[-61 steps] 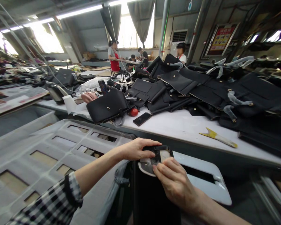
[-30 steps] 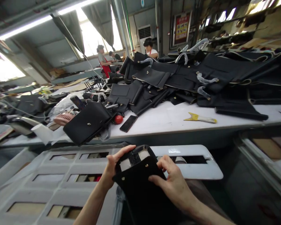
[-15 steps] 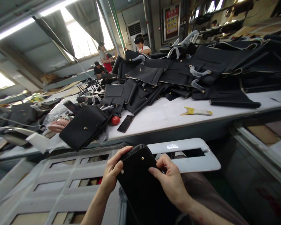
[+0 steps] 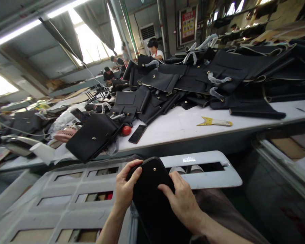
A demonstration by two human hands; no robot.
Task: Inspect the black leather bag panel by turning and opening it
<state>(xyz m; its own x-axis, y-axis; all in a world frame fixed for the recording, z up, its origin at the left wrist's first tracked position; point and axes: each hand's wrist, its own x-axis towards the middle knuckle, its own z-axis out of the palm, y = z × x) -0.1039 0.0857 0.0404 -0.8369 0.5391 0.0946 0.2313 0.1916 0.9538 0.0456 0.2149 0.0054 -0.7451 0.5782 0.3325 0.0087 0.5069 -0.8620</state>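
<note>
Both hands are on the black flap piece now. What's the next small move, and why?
Probably press along the rounded top edge to seat it. The left hand grips the black leather piece at its upper left edge, thumb over the rim, while the right hand lies flat on its face below the gold stud. The piece is folded shut, so smoothing its edge seems the natural next step.
</note>
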